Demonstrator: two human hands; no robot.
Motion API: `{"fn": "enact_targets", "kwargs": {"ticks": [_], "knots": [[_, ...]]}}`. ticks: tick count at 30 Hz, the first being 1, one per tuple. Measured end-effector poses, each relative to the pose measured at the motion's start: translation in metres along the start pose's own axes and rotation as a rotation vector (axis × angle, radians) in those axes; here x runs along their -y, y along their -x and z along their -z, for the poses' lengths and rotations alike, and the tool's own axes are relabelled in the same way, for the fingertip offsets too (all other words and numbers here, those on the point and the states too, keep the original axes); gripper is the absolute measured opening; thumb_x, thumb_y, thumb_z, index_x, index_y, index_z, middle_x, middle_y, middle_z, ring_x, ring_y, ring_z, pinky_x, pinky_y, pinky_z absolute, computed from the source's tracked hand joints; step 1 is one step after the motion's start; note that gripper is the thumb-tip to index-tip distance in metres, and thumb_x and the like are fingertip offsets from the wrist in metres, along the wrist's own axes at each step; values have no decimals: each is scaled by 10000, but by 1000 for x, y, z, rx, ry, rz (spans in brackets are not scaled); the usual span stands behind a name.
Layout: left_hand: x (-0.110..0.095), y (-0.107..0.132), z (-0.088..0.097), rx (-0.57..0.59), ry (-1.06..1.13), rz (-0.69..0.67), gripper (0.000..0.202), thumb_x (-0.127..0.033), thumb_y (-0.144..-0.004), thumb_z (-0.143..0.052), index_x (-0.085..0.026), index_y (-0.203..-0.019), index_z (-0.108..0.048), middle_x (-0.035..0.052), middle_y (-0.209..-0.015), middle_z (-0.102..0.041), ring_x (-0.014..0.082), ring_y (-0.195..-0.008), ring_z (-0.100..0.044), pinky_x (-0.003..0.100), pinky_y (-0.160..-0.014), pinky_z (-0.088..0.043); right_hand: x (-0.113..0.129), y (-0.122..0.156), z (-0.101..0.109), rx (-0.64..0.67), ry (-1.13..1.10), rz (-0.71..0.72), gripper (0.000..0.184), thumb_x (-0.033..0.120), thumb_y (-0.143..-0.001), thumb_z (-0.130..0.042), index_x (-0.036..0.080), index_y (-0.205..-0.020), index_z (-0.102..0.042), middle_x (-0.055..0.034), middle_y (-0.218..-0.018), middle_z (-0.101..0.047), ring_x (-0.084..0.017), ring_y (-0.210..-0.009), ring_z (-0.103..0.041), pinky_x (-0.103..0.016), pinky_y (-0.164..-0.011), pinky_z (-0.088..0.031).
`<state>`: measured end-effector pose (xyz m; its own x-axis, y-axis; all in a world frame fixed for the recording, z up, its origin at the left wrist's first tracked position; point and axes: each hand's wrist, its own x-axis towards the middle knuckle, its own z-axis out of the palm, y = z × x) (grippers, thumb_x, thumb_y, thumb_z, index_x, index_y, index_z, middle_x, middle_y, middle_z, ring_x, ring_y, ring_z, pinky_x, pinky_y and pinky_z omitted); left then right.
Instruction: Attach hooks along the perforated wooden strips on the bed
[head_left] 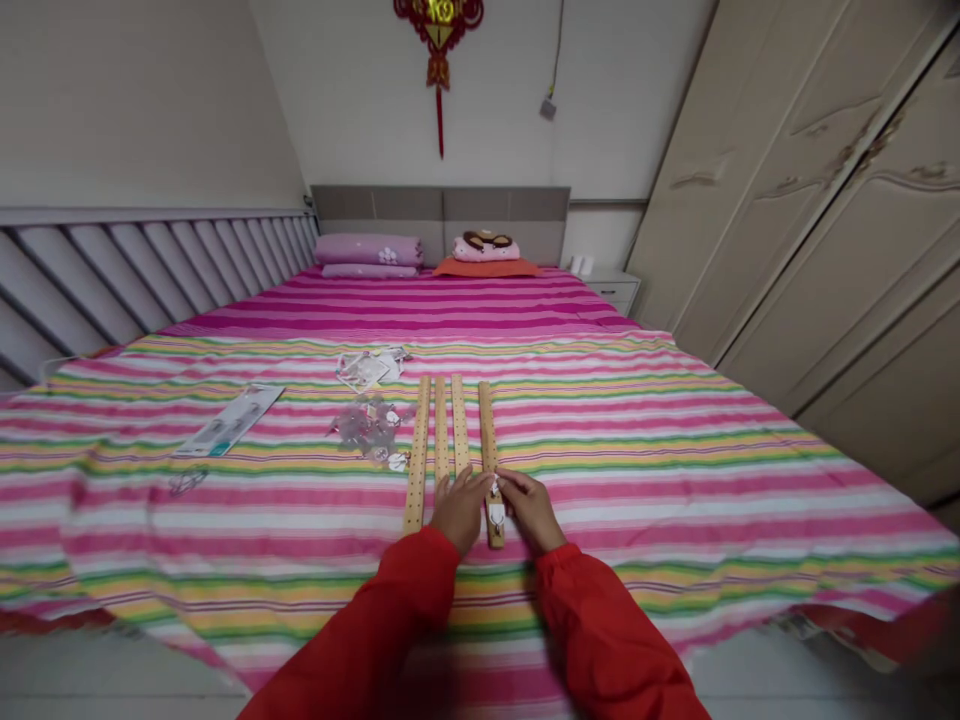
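My left hand (460,508) and my right hand (531,508) meet over the near half of a narrow wooden strip with holes (487,420). Their fingertips pinch a small white piece with a shiny part (494,485), mostly covered by the fingers. Just below it on the same strip sits a white tag-like piece with a metal ring (496,515). Three more perforated wooden strips (441,420) lie side by side to the left, and my left hand partly covers the nearer ends of two of them.
Left of the strips are a pile of small clear plastic bags (367,425) and a heap of white pieces (373,368). Farther left lie a flat package (231,420) and a thin looped cord (187,480). All rest on a striped bedspread (637,450); a wardrobe (817,200) stands right.
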<state>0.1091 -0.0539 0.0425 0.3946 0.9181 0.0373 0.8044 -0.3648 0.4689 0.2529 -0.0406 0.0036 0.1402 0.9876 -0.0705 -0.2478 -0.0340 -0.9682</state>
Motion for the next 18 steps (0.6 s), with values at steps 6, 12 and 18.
{"fn": "enact_targets", "kwargs": {"ticks": [6, 12, 18], "knots": [[55, -2, 38, -276, 394, 27, 359, -242, -786, -494, -180, -1096, -665, 89, -1173, -659, 223, -1123, -572, 403, -1014, -393, 5, 2, 2, -7, -52, -70, 430, 368, -637, -710, 123, -988, -668, 61, -472, -552, -68, -332, -411, -191, -332, -260], [113, -12, 79, -385, 209, 253, 288, -197, -725, -565, -153, -977, -696, 117, -1033, -709, 249, -980, -637, 364, -902, -446, 2, 1, -1, -30, -69, -57, 419, 401, -591, -734, 119, -892, -661, 64, -457, -544, -64, -314, -399, -186, -312, -243], [119, -28, 83, -213, -114, 271, 233, -197, -753, -566, -189, -936, -709, 102, -938, -726, 262, -934, -640, 356, -821, -445, 3, 1, 0, -16, -44, -48, 359, 413, -616, -713, 124, -822, -663, 57, -470, -551, -57, -316, -404, -180, -313, -247]]}}
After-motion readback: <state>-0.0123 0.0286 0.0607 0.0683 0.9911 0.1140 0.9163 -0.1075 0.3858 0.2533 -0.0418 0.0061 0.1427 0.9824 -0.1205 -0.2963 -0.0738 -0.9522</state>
